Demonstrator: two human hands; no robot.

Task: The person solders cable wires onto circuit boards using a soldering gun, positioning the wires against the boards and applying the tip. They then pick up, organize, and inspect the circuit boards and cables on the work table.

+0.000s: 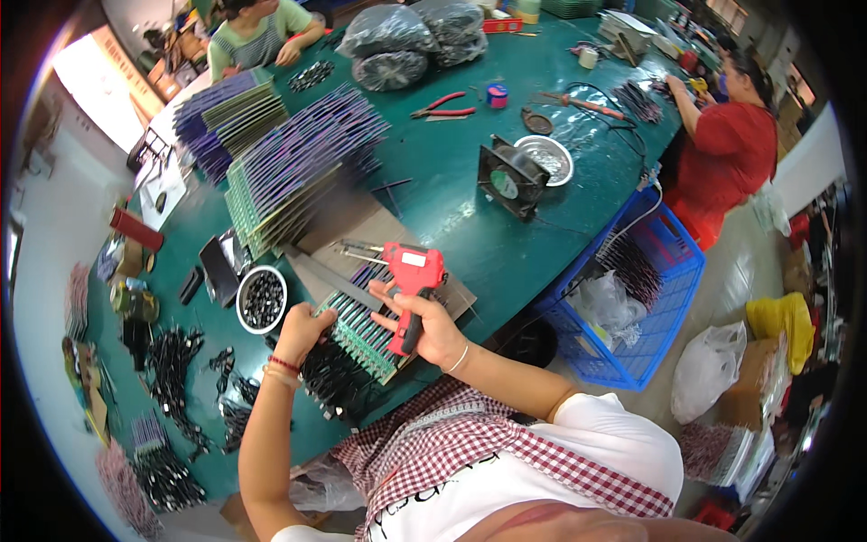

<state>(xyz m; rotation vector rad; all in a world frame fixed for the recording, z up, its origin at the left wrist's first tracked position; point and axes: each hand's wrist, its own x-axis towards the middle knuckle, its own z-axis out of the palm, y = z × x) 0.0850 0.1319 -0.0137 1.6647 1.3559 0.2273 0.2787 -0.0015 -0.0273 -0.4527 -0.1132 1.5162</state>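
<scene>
My right hand [433, 332] holds a red and black soldering gun [415, 268] by its grip, with some fingers stretched out past the handle. The gun's thin metal tip points left over a row of green circuit boards [363, 350]. Beside the boards' left end is my left hand [302, 334], its thumb and fingers pinched together; what they hold, if anything, is too small to name. A bundle of black cables [334, 379] hangs off the near side of the boards. Under the row lies a sheet of brown cardboard [361, 221].
Stacked circuit board panels [302, 163] rise behind my hands. A white bowl of small black parts [262, 300] stands left, near black cables [172, 375]. Farther right are a black fan [512, 176], a metal bowl [548, 158] and a blue crate [623, 361]. Two people sit across the table.
</scene>
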